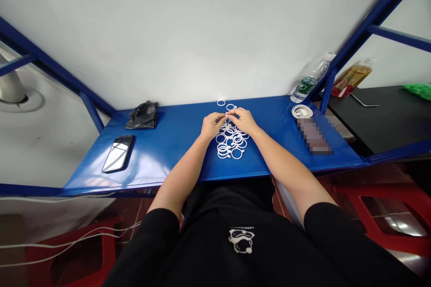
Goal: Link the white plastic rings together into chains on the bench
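Observation:
Both my hands meet over the middle of the blue table (pixel 175 152). My left hand (pixel 212 124) and my right hand (pixel 244 119) have their fingers pinched together on a small white ring (pixel 228 118) held between them. Just below the hands lies a pile of several white rings (pixel 231 143). Two more white rings (pixel 225 104) lie apart, just beyond the hands near the wall.
A black phone (pixel 118 153) lies at the table's left, a crumpled black bag (pixel 143 114) behind it. At the right are a coiled white cable (pixel 301 111), a blurred dark object (pixel 314 135) and a water bottle (pixel 310 79). Red stools (pixel 387 215) stand below.

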`<control>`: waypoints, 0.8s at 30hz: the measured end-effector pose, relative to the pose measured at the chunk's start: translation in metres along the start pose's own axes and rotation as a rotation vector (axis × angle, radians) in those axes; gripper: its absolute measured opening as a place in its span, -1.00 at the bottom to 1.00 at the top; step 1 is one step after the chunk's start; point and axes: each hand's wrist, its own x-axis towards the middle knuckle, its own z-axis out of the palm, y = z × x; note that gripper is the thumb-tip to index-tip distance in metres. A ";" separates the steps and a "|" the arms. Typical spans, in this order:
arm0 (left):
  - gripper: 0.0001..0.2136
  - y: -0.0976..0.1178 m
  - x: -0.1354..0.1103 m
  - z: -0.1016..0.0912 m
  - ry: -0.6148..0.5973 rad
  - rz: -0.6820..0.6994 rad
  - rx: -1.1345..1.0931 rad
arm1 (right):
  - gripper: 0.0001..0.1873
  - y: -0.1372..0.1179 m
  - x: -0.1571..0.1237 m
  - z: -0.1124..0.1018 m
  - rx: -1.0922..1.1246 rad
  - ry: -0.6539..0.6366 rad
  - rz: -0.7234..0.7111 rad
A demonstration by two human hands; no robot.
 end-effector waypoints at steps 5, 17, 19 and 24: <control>-0.82 0.004 0.000 -0.002 -0.043 0.018 0.070 | -0.85 0.001 0.001 -0.003 -0.022 -0.016 -0.031; -0.84 0.004 0.000 -0.003 -0.082 0.049 0.138 | -0.85 0.003 0.002 -0.005 -0.063 -0.034 -0.086; -0.82 0.005 0.000 -0.003 -0.073 0.056 0.133 | -0.86 0.002 0.002 -0.003 -0.043 -0.024 -0.067; -0.83 0.006 0.001 -0.001 0.027 0.049 0.136 | -0.73 0.015 0.006 -0.003 -0.020 0.059 -0.003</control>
